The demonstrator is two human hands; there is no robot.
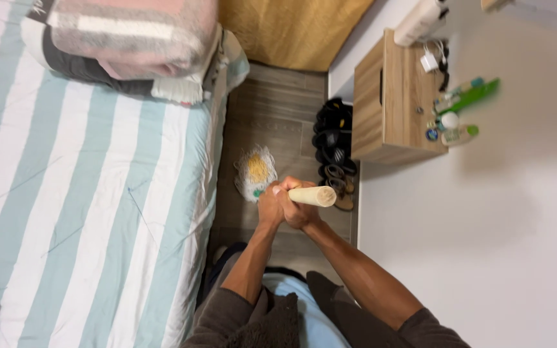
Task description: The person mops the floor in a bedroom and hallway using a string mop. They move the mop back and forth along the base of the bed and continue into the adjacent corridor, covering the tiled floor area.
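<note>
You are standing in a narrow strip of wood floor (272, 103) between a bed (91, 193) with a striped cover on your left and a white wall (485, 245) on your right, with a small wooden nightstand (394, 103) and a row of dark shoes (333, 138) ahead. The mop (256, 171) is on the floor just beside the bed's edge, its pale stringy head spread flat, and its wooden handle (314, 195) comes straight up toward you. Keep the head flat and pressed to the boards, work in short strokes along the gap, and steer clear of the shoes and the hanging bed cover. Your left hand (270, 206) and right hand (299, 205) are touching each other near the top of the handle, both wrapped fully around it with fingers closed tight and no gap showing. Judging by that stacked grip, spreading the hands apart would give better control.
</note>
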